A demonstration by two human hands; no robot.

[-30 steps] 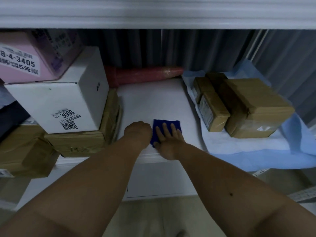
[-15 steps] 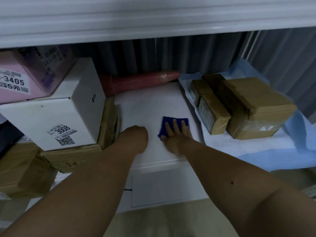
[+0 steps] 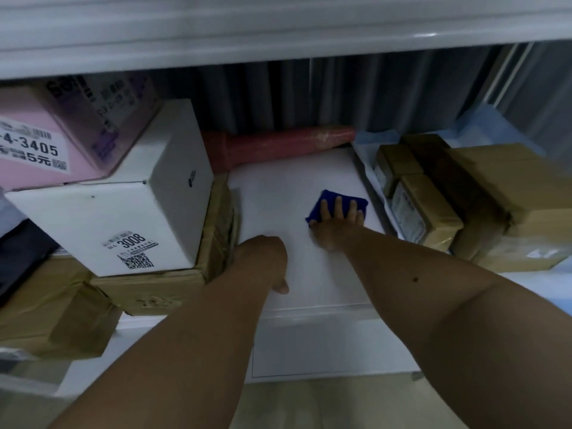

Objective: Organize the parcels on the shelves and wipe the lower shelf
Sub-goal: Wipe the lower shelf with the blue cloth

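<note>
Blue cloth [image 3: 339, 205] under flat right hand [image 3: 335, 226]

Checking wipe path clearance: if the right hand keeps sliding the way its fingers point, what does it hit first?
Probably the red roll at the back. The right hand presses the blue cloth flat, fingers aimed deeper in; bare shelf lies between. Depth is uncertain.

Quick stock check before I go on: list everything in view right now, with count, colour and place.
cloth: 1, blue, mid-shelf, under right hand
shelf: 1, white
white box: 1, left, atop a brown carton
pink box: 1, far left, on top
brown parcels: several, right, on blue sheet
red roll: 1, at back
left hand: curled, rests on shelf
right hand: flat, presses cloth
</note>
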